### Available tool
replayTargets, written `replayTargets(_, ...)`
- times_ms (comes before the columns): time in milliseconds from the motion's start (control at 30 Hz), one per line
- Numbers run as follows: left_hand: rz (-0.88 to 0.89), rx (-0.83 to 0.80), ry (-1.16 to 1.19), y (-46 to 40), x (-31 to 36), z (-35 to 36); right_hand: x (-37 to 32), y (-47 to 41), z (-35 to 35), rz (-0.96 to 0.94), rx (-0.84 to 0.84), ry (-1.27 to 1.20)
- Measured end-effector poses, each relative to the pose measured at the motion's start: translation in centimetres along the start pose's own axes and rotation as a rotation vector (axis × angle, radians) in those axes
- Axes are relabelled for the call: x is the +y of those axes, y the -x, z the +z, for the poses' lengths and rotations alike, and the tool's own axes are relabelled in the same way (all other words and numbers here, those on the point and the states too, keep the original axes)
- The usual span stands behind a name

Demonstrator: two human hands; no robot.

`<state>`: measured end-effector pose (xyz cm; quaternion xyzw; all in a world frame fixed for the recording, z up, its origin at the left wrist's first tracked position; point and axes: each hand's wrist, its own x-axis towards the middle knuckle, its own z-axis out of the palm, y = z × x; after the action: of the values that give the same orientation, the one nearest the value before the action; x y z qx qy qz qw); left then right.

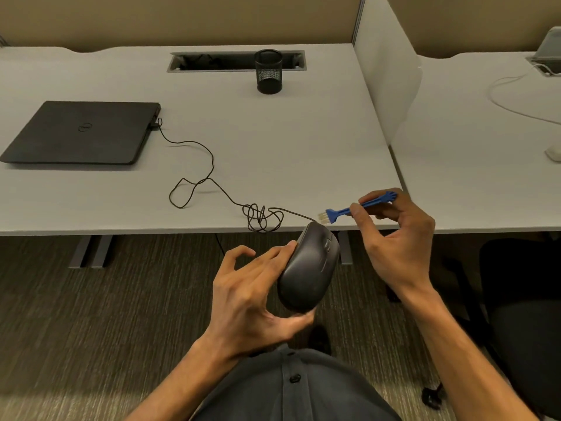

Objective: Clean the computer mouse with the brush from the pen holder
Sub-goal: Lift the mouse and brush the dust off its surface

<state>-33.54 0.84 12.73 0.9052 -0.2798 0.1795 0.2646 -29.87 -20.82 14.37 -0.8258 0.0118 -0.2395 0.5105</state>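
The brush [358, 208] is already out of the holder [269, 72], so fetching looks done and brushing remains. The left hand [255, 296] cradles the mouse [309, 265] off the surface [273, 141], fingers wrapped around its side and base. The right hand [394, 238] pinches the brush handle, bristles just above the mouse's front.

light: dim, warm | shadows: soft | edges: wide-angle bowing | focus: slightly soft
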Motion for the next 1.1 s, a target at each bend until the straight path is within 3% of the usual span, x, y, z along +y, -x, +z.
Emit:
replayTargets(133, -0.028, 0.016, 0.021, 0.0, -0.2, -0.1, -0.6, 0.3, -0.3, 0.014, 0.047, -0.165)
replayTargets(233, -0.035, 0.038, 0.06, 0.1, -0.3, -0.1, -1.7, 1.2, -0.5, -0.032, -0.055, -0.332)
replayTargets(333, -0.024, 0.049, 0.085, 0.2, -0.4, -0.1, -1.6, 1.5, -0.5, 0.009, -0.089, -0.283)
replayTargets(467, -0.022, 0.048, 0.099, 0.5, -0.5, 0.0, -1.0, 1.0, -0.8, 0.101, 0.054, -0.159)
replayTargets(533, -0.026, 0.052, 0.107, 0.5, -0.4, 0.0, -1.2, 1.0, -1.2, 0.066, 0.062, -0.227)
replayTargets(667, -0.036, 0.071, 0.132, 0.3, -0.2, -0.1, -1.8, 1.5, -1.6, 0.026, -0.102, -0.351)
replayTargets(800, -0.048, 0.077, 0.14, 0.2, 0.0, -0.2, -1.0, 1.5, -1.3, 0.18, 0.028, -0.3)
replayTargets(867, -0.058, 0.076, 0.141, 0.3, 0.0, -0.3, -0.8, 1.5, -1.6, 0.166, 0.075, -0.338)
replayTargets(1000, -0.084, 0.095, 0.18, 0.3, 0.3, -0.4, -1.0, 2.2, -2.1, 0.093, -0.087, -0.414)
replayTargets(1100, -0.093, 0.098, 0.215, 0.3, 0.5, -0.5, -0.8, 2.3, -2.1, 0.147, -0.004, -0.293)
